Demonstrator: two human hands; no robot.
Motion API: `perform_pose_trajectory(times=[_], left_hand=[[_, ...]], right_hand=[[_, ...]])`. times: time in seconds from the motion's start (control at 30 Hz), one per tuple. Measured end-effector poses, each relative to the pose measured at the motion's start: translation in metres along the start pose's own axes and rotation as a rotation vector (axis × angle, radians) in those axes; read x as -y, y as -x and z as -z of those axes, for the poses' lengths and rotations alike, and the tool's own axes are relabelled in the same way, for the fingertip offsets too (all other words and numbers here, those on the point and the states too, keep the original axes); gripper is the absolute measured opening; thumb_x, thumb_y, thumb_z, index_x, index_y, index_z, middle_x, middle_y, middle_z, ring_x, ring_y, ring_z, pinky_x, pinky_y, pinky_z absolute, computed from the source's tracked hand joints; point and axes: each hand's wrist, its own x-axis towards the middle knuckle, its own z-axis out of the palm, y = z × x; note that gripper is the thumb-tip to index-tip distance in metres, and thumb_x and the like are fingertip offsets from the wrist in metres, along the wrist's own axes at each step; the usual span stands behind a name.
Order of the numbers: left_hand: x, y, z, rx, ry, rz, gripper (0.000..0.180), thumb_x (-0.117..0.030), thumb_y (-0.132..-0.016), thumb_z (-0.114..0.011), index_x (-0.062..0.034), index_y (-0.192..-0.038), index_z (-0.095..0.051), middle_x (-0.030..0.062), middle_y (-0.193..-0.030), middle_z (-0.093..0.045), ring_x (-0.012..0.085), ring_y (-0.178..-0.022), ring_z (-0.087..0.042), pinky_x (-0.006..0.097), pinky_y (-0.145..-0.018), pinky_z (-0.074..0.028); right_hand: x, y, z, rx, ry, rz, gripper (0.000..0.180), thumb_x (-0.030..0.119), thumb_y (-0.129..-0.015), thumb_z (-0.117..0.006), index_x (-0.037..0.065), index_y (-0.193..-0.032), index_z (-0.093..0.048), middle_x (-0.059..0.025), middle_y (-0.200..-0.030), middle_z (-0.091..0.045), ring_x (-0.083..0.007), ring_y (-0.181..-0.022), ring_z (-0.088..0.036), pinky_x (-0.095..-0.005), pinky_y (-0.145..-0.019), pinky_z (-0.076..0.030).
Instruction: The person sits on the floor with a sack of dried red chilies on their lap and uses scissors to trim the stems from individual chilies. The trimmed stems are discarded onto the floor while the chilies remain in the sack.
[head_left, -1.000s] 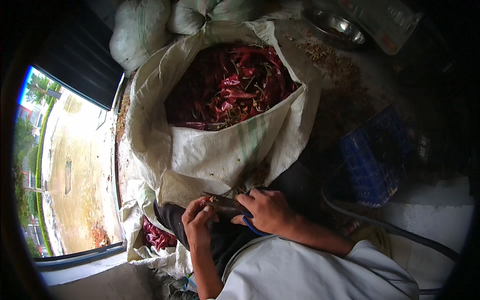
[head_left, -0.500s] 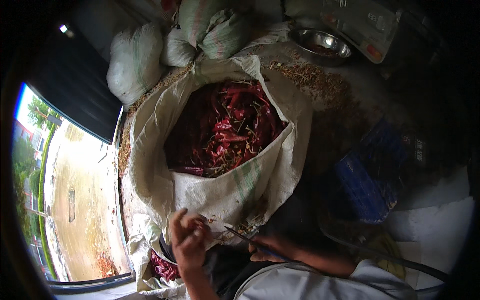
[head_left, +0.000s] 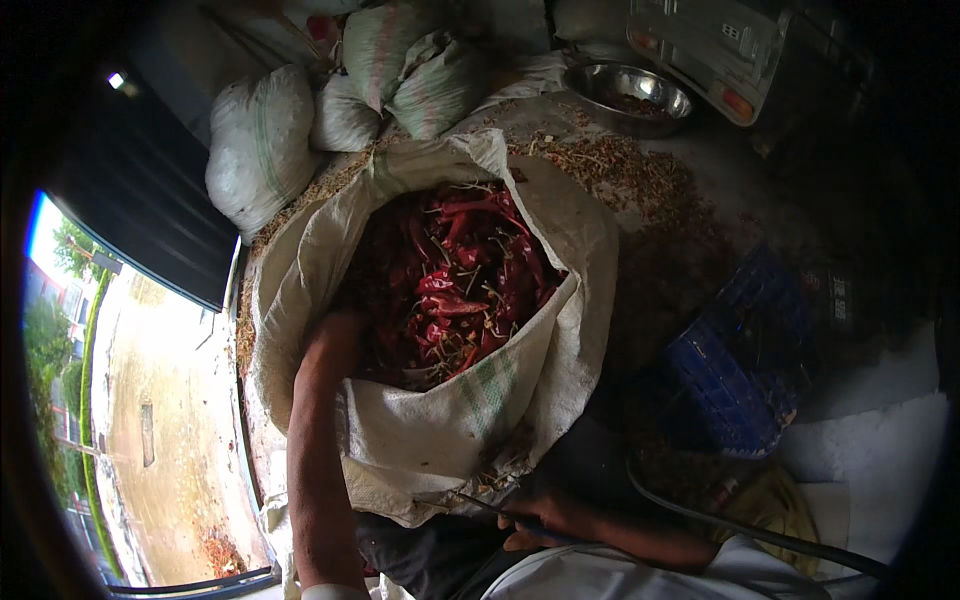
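Scattered stems litter the floor around a big woven sack of light, brittle dried red chillies, best pinched by the stem, where the left hand is buried, grip unreadable, while the near right hand clasps scissors.

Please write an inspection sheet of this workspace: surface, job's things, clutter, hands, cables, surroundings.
Surface: grey floor, littered with dry stems and flakes.
Job's things: large open white woven sack filled with dried red chillies.
Clutter: blue plastic crate; round steel bowl; tied white sacks.
Hands: left hand reaches into the sack, fingers hidden; right hand grips thin dark scissors.
Cables: one dark hose near the right arm.
Surroundings: open doorway to a sunlit yard.
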Motion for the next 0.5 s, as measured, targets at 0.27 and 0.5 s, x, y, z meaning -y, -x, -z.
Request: perform_pose_trajectory(times=[0.27, 0.5], left_hand=[[-0.024, 0.072, 0.008, -0.572, 0.278, -0.119, 0.024, -0.002, -0.083, -0.064, -0.0041, -0.107, -0.067, 0.0181, -0.1, -0.068, 0.0332, -0.095, -0.067, 0.041, -0.086, -0.052], [-0.057, 0.112, 0.005, -0.756, 0.466, -0.029, 0.042, -0.004, -0.082, -0.072, -0.0074, -0.123, -0.066, 0.0117, -0.106, -0.068, 0.0259, -0.096, -0.068, 0.034, -0.086, -0.053]], right_hand=[[0.003, 0.007, -0.002, -0.118, -0.088, 0.037, 0.04, 0.034, -0.087, -0.077, 0.006, -0.111, -0.062, -0.0009, -0.076, -0.057, -0.0089, -0.068, -0.053, -0.0268, -0.062, -0.045], [0.046, -0.008, -0.003, -0.254, 0.146, 0.127, 0.04, 0.03, -0.087, -0.077, 0.004, -0.113, -0.062, -0.0013, -0.077, -0.058, -0.0087, -0.066, -0.054, -0.0274, -0.061, -0.047]])
